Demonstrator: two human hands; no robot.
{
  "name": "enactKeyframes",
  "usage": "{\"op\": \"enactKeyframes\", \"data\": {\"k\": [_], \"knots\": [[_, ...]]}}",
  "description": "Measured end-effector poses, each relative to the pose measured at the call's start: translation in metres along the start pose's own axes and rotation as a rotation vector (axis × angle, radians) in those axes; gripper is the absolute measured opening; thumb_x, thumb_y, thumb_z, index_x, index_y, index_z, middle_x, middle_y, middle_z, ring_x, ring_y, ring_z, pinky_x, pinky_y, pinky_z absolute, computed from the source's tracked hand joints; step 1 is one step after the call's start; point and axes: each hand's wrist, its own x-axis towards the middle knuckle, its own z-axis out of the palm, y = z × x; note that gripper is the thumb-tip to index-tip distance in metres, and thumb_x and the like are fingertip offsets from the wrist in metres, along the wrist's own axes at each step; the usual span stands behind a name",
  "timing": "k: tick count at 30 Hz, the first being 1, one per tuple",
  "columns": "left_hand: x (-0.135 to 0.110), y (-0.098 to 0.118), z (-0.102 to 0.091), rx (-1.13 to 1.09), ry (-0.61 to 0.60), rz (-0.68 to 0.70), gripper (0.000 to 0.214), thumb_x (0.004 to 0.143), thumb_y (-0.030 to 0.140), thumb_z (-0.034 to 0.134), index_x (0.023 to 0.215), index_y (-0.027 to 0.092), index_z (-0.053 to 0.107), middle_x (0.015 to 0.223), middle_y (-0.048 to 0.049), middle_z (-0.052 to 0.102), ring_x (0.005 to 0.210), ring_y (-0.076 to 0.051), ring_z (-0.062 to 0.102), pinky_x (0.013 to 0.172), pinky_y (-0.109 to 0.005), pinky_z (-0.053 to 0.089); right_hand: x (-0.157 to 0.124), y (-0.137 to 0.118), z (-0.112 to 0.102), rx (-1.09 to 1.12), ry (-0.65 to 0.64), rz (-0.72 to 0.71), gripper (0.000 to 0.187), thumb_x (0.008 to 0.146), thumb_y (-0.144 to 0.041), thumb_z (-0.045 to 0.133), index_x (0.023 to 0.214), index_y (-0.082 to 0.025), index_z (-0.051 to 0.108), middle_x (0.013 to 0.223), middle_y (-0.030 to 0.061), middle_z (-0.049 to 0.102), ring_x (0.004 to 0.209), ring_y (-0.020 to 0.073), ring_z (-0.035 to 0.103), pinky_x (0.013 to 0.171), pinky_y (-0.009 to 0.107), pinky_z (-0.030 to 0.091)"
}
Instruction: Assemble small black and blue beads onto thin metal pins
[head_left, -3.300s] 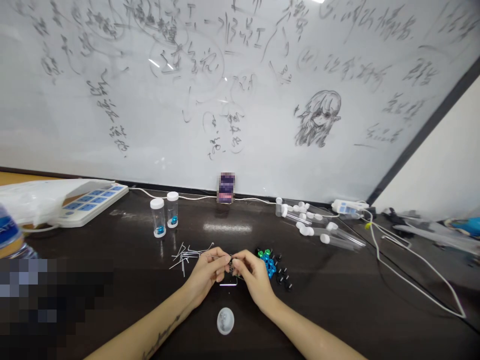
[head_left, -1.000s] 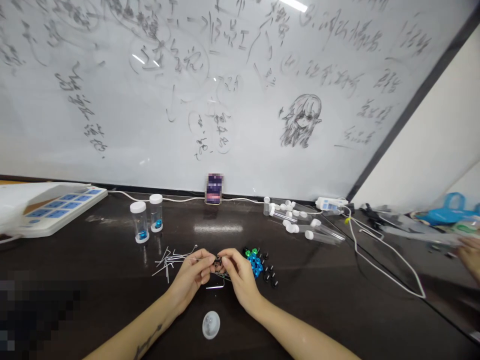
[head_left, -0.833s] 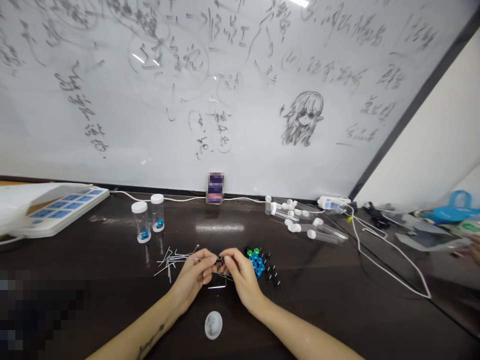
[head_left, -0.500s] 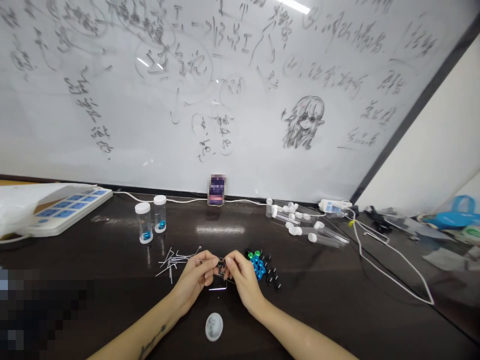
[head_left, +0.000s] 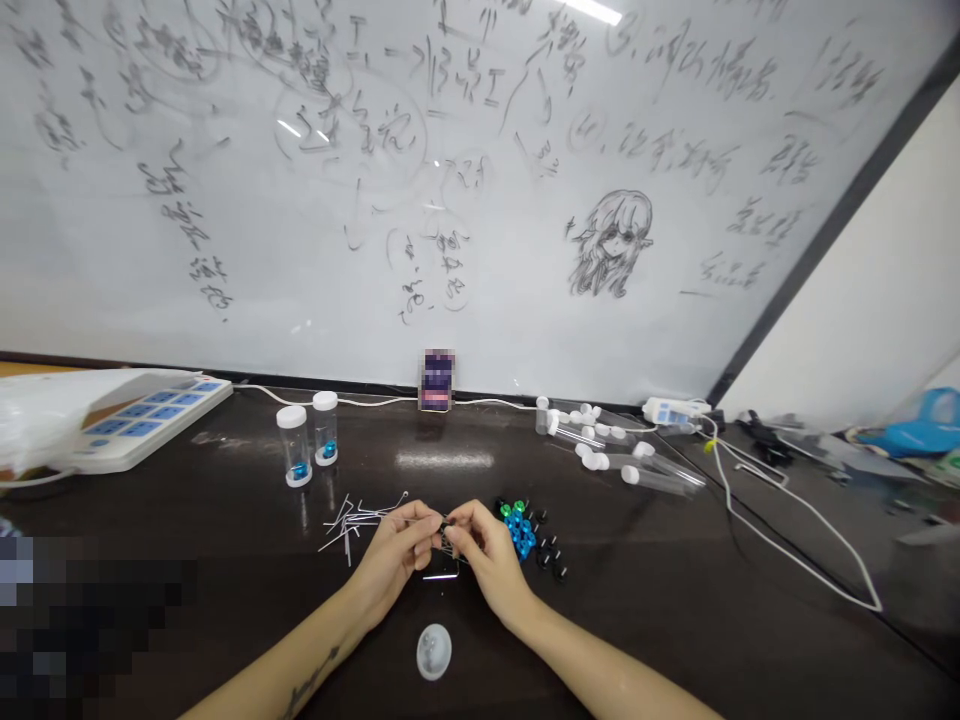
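Observation:
My left hand (head_left: 401, 548) is closed in a pinch on a thin metal rod, mostly covered by the fingers. Facing it, my right hand (head_left: 487, 555) pinches a small dark piece too hidden to name, and the fingertips of both hands nearly meet. Below them lies a bent, L-shaped metal rod (head_left: 441, 576). Several more thin bent metal rods (head_left: 349, 520) are heaped left of my left hand. Beside my right hand sit blue metal pieces (head_left: 520, 533), green ones (head_left: 513, 509) and black-headed screws (head_left: 551, 553). A small whitish translucent dish (head_left: 434, 652) lies between my forearms.
Two clear white-capped tubes (head_left: 294, 445) with blue pieces inside stand at the left. Several capped clear tubes (head_left: 600, 460) lie at the back right. A power strip (head_left: 150, 425), phone (head_left: 437, 380) and white cable (head_left: 795, 540) are around, with a whiteboard (head_left: 495, 340) behind.
The whole view has shifted slightly, so things sit a little further right. Both hands keep their pinch, with the right fingers moved only a little.

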Motion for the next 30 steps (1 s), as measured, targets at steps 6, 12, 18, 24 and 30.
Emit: {"op": "enactKeyframes", "data": {"k": [6, 12, 18, 24, 30], "knots": [[-0.0003, 0.0014, 0.0017, -0.006, 0.014, -0.002, 0.018, 0.074, 0.025, 0.07, 0.067, 0.013, 0.059, 0.056, 0.0008, 0.054, 0.045, -0.004, 0.032, 0.041, -0.014, 0.025, -0.0007, -0.0016, 0.0007, -0.021, 0.038, -0.029, 0.008, 0.085, -0.024, 0.058, 0.091, -0.019, 0.059, 0.07, -0.002, 0.058, 0.065, 0.0138, 0.056, 0.062, 0.024, 0.042], [-0.001, 0.0016, 0.0024, -0.016, 0.027, 0.003, 0.019, 0.072, 0.027, 0.071, 0.066, 0.013, 0.059, 0.057, 0.0005, 0.055, 0.044, -0.004, 0.032, 0.041, -0.014, 0.025, -0.0015, -0.0043, 0.0007, -0.001, 0.055, -0.019, 0.015, 0.087, -0.031, 0.056, 0.096, -0.02, 0.058, 0.077, 0.0008, 0.061, 0.072, 0.0163, 0.059, 0.066, 0.027, 0.044], [-0.0021, 0.0023, 0.0034, -0.007, 0.018, -0.004, 0.018, 0.074, 0.026, 0.07, 0.067, 0.014, 0.059, 0.057, 0.0013, 0.054, 0.045, -0.004, 0.033, 0.041, -0.014, 0.025, -0.0013, -0.0061, 0.0005, 0.011, 0.029, 0.021, 0.018, 0.09, -0.036, 0.051, 0.089, -0.019, 0.057, 0.067, -0.0018, 0.055, 0.061, 0.0135, 0.054, 0.059, 0.024, 0.043], [-0.0021, 0.0021, 0.003, -0.007, 0.027, -0.008, 0.018, 0.074, 0.026, 0.07, 0.067, 0.014, 0.058, 0.058, 0.0013, 0.054, 0.045, -0.003, 0.032, 0.042, -0.014, 0.025, -0.0018, -0.0056, 0.0006, -0.011, 0.049, -0.014, 0.016, 0.089, -0.034, 0.053, 0.093, -0.019, 0.056, 0.072, -0.0011, 0.055, 0.067, 0.0139, 0.054, 0.063, 0.025, 0.043], [-0.0022, 0.0021, 0.0031, 0.006, 0.03, -0.007, 0.018, 0.074, 0.027, 0.07, 0.067, 0.014, 0.059, 0.058, 0.0, 0.055, 0.045, -0.004, 0.031, 0.041, -0.014, 0.024, -0.003, -0.0018, 0.0002, -0.023, 0.041, -0.047, 0.013, 0.086, -0.029, 0.056, 0.095, -0.019, 0.056, 0.073, -0.0002, 0.056, 0.068, 0.0144, 0.053, 0.064, 0.025, 0.043]]}}
